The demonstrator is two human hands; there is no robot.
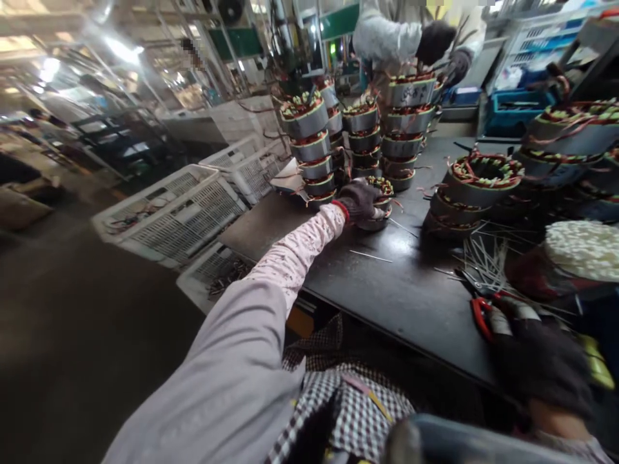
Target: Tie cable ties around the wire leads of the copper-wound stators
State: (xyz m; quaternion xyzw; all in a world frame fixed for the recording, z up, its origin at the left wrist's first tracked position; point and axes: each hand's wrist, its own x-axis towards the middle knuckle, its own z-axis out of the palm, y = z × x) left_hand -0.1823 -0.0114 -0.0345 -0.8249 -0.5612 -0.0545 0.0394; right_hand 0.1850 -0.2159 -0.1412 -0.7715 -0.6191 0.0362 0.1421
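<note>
Wire-wound ring (383,187) under my left hand (360,201), pliers (480,317) at my right hand (539,361)

Dark handwriting crosses the grey side of the top ring in a tall stack (409,120), right of top centre; the strokes are too blurred for me to read. My wire-wound ring sits just right of the frame's centre, on the smooth, dark tabletop (387,277). It is a short metal cylinder, its rim crowded with coppery wire and pale green-yellow tabs. My left fingers, in a dark knit glove, bend over its near left rim with the thumb along the outside; how tightly they press, I cannot tell. At lower right, my right fingers, pale at the tips, are closed round the red handles of the pliers. Thin, straight pale rods (483,261) fan out just beyond the tool, beside a round, pebbly white mass (583,248) at the right edge. Slotted white plastic crates (186,209) stand left of centre. At upper right, a co-worker's dark gloves (435,42) reach above the tall stack.
</note>
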